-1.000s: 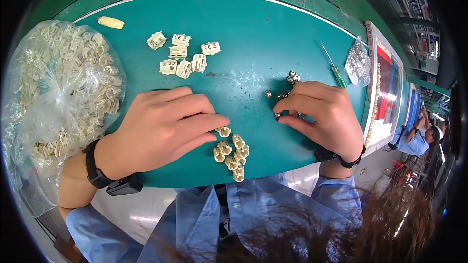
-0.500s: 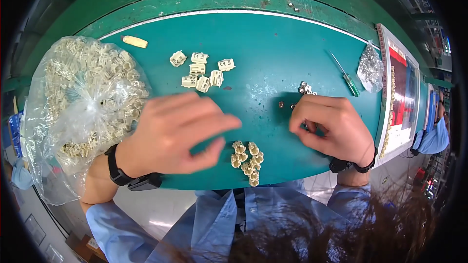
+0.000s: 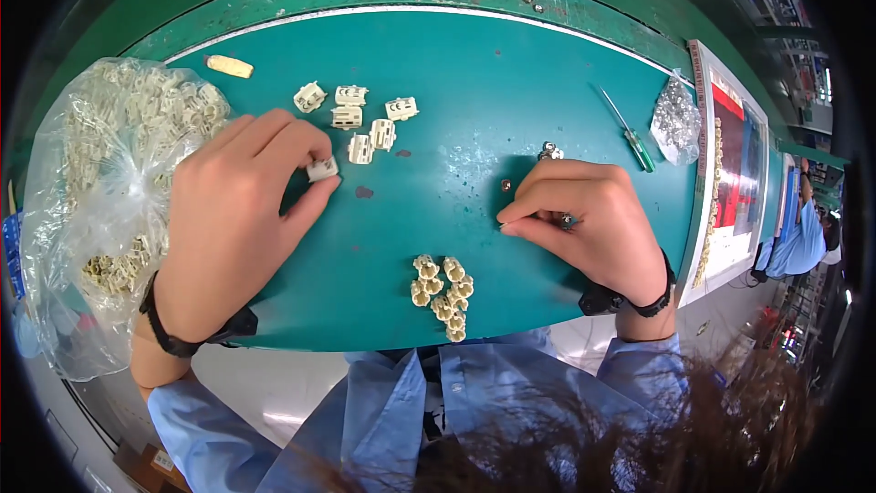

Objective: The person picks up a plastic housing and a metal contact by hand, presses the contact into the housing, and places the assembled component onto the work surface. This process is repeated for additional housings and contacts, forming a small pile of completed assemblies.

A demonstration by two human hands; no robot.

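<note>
My left hand (image 3: 251, 210) pinches a small cream-white plastic housing (image 3: 322, 169) between thumb and fingers. Beyond it several similar housings (image 3: 347, 117) lie loosely grouped on the green table. My right hand (image 3: 589, 219) is closed, thumb and index finger pinched together. A small shiny metal piece (image 3: 567, 220) shows within its curled fingers; what the fingertips themselves hold is too small to make out. More metal pieces (image 3: 550, 152) lie just beyond that hand, with a single one (image 3: 506, 185) beside it. Between my hands, near the front edge, stands a cluster of cream plastic housings (image 3: 443, 297).
A big clear bag (image 3: 55, 246) full of plastic parts takes up the left side. At right lie a green-handled screwdriver (image 3: 639, 151), a small bag of metal pieces (image 3: 676, 123) and a white-framed board (image 3: 701, 183). A yellowish stub (image 3: 230, 66) lies far left. Another person (image 3: 798, 242) is off to the right.
My left hand has moved left and taken hold of a housing from the loose group. The right hand's fingertips now point further left, pinched together. The whole view has shifted slightly.
</note>
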